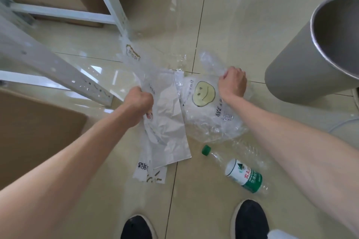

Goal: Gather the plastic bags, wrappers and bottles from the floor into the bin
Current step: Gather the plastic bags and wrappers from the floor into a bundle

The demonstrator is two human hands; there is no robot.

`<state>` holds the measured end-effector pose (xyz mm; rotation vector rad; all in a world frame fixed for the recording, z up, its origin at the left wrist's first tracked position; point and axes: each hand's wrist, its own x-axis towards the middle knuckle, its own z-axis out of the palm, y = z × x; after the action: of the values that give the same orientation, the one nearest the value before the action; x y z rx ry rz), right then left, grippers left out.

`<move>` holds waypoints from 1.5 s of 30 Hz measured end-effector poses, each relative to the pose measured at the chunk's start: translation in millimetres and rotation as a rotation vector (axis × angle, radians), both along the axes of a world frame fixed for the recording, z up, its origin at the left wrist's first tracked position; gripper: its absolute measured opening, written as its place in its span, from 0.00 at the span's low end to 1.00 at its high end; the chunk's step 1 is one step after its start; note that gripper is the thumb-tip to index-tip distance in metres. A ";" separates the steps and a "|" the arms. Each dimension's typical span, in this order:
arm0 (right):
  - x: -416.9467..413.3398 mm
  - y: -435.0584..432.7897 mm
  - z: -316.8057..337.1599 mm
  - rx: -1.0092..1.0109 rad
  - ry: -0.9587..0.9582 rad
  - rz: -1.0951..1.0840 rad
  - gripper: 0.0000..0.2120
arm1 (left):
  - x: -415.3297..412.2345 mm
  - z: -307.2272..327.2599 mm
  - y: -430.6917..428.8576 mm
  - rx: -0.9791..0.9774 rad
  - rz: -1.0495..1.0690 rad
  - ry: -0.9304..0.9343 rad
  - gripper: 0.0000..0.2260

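My left hand (138, 101) is closed on a bunch of wrappers (171, 122): a silvery white pouch and clear printed sheets that hang down toward the floor. My right hand (233, 82) grips the twisted top of a clear plastic bag with a yellow smiley face (204, 94), which rests crumpled on the tiles. A clear plastic bottle (239, 168) with a green cap and green-white label lies on its side on the floor, below the bag and beside my right forearm. The grey round bin (303, 64) stands open at the right, close to my right hand.
White metal shelf legs (58, 68) slant across the left and top. Cardboard boxes (35, 132) sit at the left and at the top left. My two dark shoes (249, 219) are at the bottom edge. A dark object lies at the top right corner.
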<state>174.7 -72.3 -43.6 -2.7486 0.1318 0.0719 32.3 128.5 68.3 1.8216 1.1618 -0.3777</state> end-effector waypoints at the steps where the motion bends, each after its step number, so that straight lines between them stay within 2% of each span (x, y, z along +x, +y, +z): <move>1: -4.8 5.4 15.2 0.063 0.001 0.007 0.09 | -1.1 6.0 -4.8 -0.030 -0.007 -0.019 0.09; 5: -34.8 40.5 78.5 0.366 0.047 0.001 0.01 | -15.2 32.5 -20.4 -0.134 -0.002 -0.107 0.12; 8: -73.5 68.7 116.8 0.584 0.136 0.064 0.03 | -22.5 52.6 -30.4 -0.159 0.004 -0.156 0.14; 10: -102.6 79.2 135.6 0.730 0.277 0.158 0.03 | -25.9 67.1 -34.0 -0.144 0.044 -0.210 0.15; 12: -128.3 78.6 151.4 0.941 0.447 0.167 0.08 | -32.5 78.5 -38.4 -0.136 0.081 -0.266 0.18; 14: -146.6 69.6 165.7 1.130 0.591 0.098 0.15 | -42.2 85.8 -42.5 -0.139 0.109 -0.295 0.15; 16: -157.7 59.7 170.6 1.194 0.684 0.087 0.19 | -50.2 87.6 -43.8 -0.190 0.162 -0.300 0.12; 18: -165.5 55.2 172.1 1.209 0.736 0.100 0.18 | -54.3 86.5 -43.5 -0.239 0.204 -0.265 0.16; 19: -166.8 54.8 172.7 1.233 0.752 0.079 0.15 | -54.9 85.3 -44.4 -0.245 0.247 -0.265 0.14; 21: -164.6 55.5 170.1 1.309 0.783 0.024 0.12 | -53.5 82.7 -47.4 -0.183 0.323 -0.276 0.10; 24: -153.4 54.3 157.7 1.406 0.759 -0.162 0.12 | -47.3 82.2 -47.7 -0.043 0.356 -0.273 0.18; 26: -140.0 49.9 137.3 1.236 0.627 -0.322 0.11 | -40.9 78.8 -42.4 -0.010 0.358 -0.269 0.20; 29: -125.5 30.3 99.4 0.740 0.438 -0.351 0.11 | -34.4 66.9 -34.5 0.051 0.316 -0.227 0.20; 33: -111.6 13.5 58.6 0.333 0.348 -0.091 0.23 | -29.5 46.3 -24.1 0.095 0.275 -0.171 0.19; 36: -98.2 13.5 33.9 -0.037 0.299 0.232 0.32 | -22.3 32.7 -15.6 0.109 0.270 -0.172 0.18; 38: -92.7 12.5 24.1 -0.209 0.277 0.352 0.27 | -19.6 24.8 -15.3 0.112 0.284 -0.172 0.19; 40: -89.1 8.3 23.8 -0.219 0.243 0.318 0.13 | -17.4 19.8 -18.2 0.107 0.302 -0.156 0.19; 41: -87.6 5.6 25.4 -0.187 0.227 0.271 0.09 | -16.1 19.7 -20.0 0.105 0.313 -0.155 0.19; 45: -78.3 -8.7 42.9 0.016 0.192 0.065 0.10 | -12.2 27.7 -25.5 0.111 0.326 -0.157 0.19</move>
<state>96.4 -81.1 -0.7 -2.7257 0.0930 0.3538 20.1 103.0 95.9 1.6831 1.3609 0.0178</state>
